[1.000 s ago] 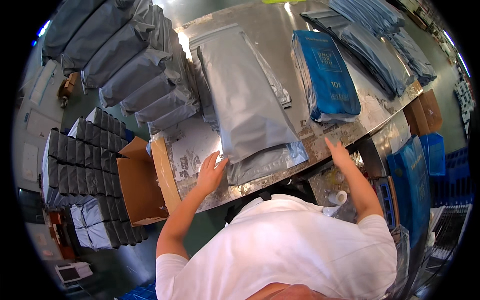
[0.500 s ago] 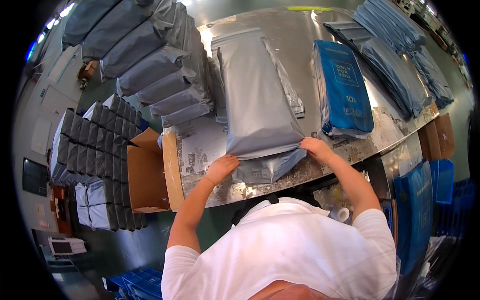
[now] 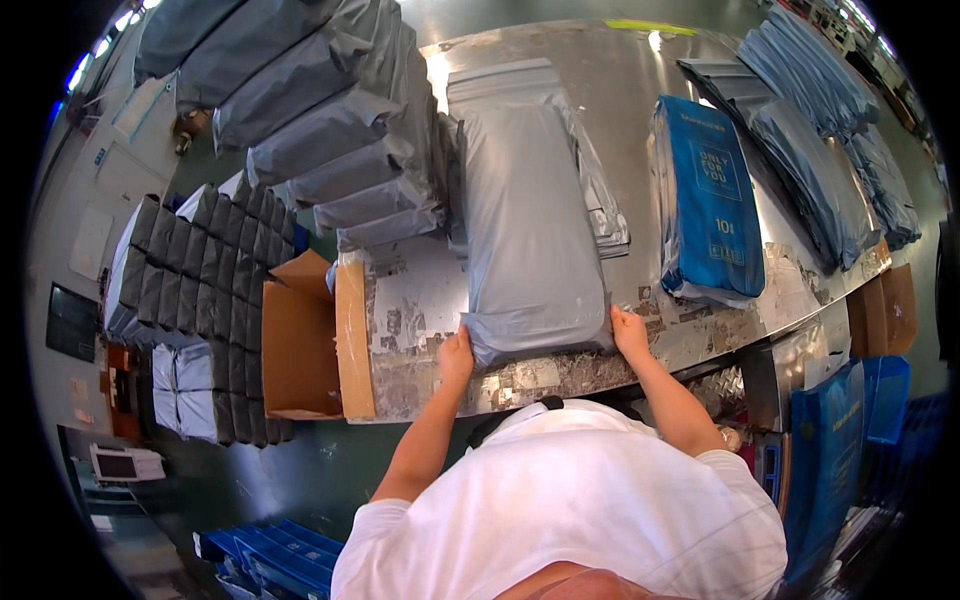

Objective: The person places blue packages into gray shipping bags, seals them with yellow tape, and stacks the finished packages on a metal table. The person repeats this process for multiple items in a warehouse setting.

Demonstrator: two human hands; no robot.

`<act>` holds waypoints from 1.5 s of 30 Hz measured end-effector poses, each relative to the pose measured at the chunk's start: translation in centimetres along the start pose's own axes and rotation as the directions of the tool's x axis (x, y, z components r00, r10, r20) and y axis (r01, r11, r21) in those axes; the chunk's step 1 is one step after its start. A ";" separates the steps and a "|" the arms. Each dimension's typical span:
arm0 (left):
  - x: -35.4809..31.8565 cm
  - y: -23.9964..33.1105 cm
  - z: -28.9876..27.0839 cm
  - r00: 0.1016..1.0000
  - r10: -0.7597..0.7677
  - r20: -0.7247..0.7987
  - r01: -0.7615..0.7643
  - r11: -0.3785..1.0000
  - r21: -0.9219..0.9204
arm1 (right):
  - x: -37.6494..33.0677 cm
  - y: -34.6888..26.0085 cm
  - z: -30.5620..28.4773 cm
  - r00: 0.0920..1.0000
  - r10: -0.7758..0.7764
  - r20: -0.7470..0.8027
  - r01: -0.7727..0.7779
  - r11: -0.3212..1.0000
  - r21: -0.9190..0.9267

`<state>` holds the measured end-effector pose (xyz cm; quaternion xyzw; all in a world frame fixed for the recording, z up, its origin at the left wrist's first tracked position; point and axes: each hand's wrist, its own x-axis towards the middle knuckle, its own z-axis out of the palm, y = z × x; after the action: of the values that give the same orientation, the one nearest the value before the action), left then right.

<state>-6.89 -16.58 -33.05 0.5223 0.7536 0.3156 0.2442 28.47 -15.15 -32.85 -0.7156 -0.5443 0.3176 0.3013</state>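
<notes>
The left hand [image 3: 456, 354] and right hand [image 3: 629, 334] pinch a gray bag [image 3: 535, 210] at its near corners.
Gripping either side of the folded end probably holds it taut; the bag lies flat on the table [image 3: 628, 110], between the hands and stretching away beyond them, a blue pack [image 3: 708, 200] apart, past the right hand.

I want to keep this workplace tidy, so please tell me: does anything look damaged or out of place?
Yes: in front of the long grey plastic bag, the shiny metal tabletop looks worn, with brown, patchy residue, unlike its smoother surface farther back.
</notes>
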 end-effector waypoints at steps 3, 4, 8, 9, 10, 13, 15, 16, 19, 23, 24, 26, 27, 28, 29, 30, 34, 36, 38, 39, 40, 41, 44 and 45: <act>-0.2 0.7 0.8 0.995 -0.069 0.079 0.057 0.989 0.135 | 0.2 0.3 1.0 0.998 -0.037 0.043 0.038 0.999 -0.029; -0.1 1.0 0.9 0.994 -0.064 0.086 0.053 0.991 0.124 | 0.5 -0.2 1.2 0.996 -0.063 0.056 0.066 0.997 -0.050; 1.4 1.8 0.7 0.960 -0.115 0.254 0.100 0.992 0.073 | 3.0 1.9 0.6 0.960 -0.202 0.196 0.215 0.975 -0.049; 1.6 2.3 0.1 0.972 -0.012 0.234 -0.010 0.996 0.090 | 3.9 1.9 0.0 0.964 -0.133 0.230 0.146 0.988 -0.045; 2.4 1.9 -0.2 0.949 -0.085 0.303 0.084 0.996 0.019 | 4.8 1.4 -0.3 0.960 -0.072 0.271 0.087 0.995 -0.043; 3.7 3.7 -0.8 0.969 0.171 -0.175 -0.180 0.983 -0.032 | 6.7 -0.6 1.2 0.957 0.048 -0.285 0.028 0.966 0.256; 1.2 9.7 -1.7 0.900 0.379 -0.213 -0.365 0.925 0.106 | 5.4 -2.8 2.6 0.916 -0.191 -0.353 0.173 0.981 -0.083; 0.4 11.5 -2.0 0.881 0.445 -0.161 -0.413 0.889 0.196 | 3.9 -4.7 3.1 0.883 -0.316 -0.347 0.237 0.938 -0.252; 1.8 10.3 -1.1 0.945 0.322 0.066 -0.295 0.919 -0.262 | 2.3 -7.6 0.9 0.961 -0.008 0.277 -0.132 0.865 0.485; 5.6 -0.5 1.6 0.963 -0.053 0.265 0.236 0.644 -0.728 | 4.6 -7.9 2.0 0.874 -0.139 0.466 -0.368 0.439 0.820; 5.4 0.7 3.4 0.913 0.000 0.408 0.363 0.458 -0.811 | 4.2 -7.5 1.6 0.909 -0.101 0.405 -0.323 0.445 0.835; 4.6 3.4 5.0 0.810 0.038 0.586 0.573 0.169 -0.802 | 7.1 -3.2 2.9 0.919 -0.050 0.391 -0.315 0.504 0.804; 3.9 4.7 4.1 0.726 0.094 0.682 0.666 0.154 -0.730 | 7.3 -2.2 2.4 0.895 -0.041 0.444 -0.381 0.445 0.811; 3.5 6.7 1.7 0.641 0.131 0.756 0.745 0.131 -0.654 | 5.8 -4.5 1.2 0.858 -0.026 0.513 -0.456 0.418 0.786; 3.2 8.6 -0.9 0.563 0.178 0.807 0.803 0.113 -0.585 | 3.9 -8.0 -0.3 0.814 -0.021 0.580 -0.527 0.392 0.754; 2.9 10.3 -2.6 0.642 0.163 0.750 0.708 0.249 -0.660 | 3.1 -8.9 -1.4 0.789 -0.047 0.612 -0.557 0.366 0.746; 2.3 18.1 -8.8 0.859 0.220 0.463 0.195 0.695 -0.692 | -0.4 -11.0 -2.8 0.753 -0.198 0.627 -0.610 0.146 0.779; 2.0 20.6 -10.4 0.898 0.328 0.292 -0.186 0.886 -0.424 | -2.8 -13.1 -2.5 0.796 -0.224 0.562 -0.571 0.030 0.821; 1.1 23.7 -12.9 0.873 0.344 0.346 -0.254 0.926 -0.280 | -4.9 -14.9 -2.8 0.864 -0.189 0.467 -0.478 -0.018 0.878; 0.4 25.2 -14.4 0.864 0.365 0.347 -0.303 0.927 -0.221 | -5.3 -16.0 -3.1 0.890 -0.157 0.428 -0.436 -0.018 0.900; -0.1 26.4 -15.7 0.848 0.391 0.359 -0.356 0.921 -0.160 | -5.4 -17.1 -4.0 0.888 -0.206 0.410 -0.426 -0.037 0.904; -0.8 27.4 -17.2 0.843 0.430 0.325 -0.406 0.903 -0.141 | -5.7 -18.5 -4.8 0.881 -0.259 0.396 -0.425 -0.064 0.903; -1.5 29.6 -21.7 0.759 0.616 0.212 -0.600 0.788 -0.139 | -4.0 -22.0 -6.2 0.917 -0.293 0.269 -0.292 -0.037 0.956; -1.1 30.0 -23.3 0.696 0.700 0.157 -0.680 0.714 -0.169 | -2.9 -23.0 -7.0 0.935 -0.285 0.210 -0.220 -0.002 0.975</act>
<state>-3.78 -15.12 4.81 0.7845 0.4559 0.3636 0.2110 19.79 -13.37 -10.29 -0.2064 -0.2178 0.7228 0.6226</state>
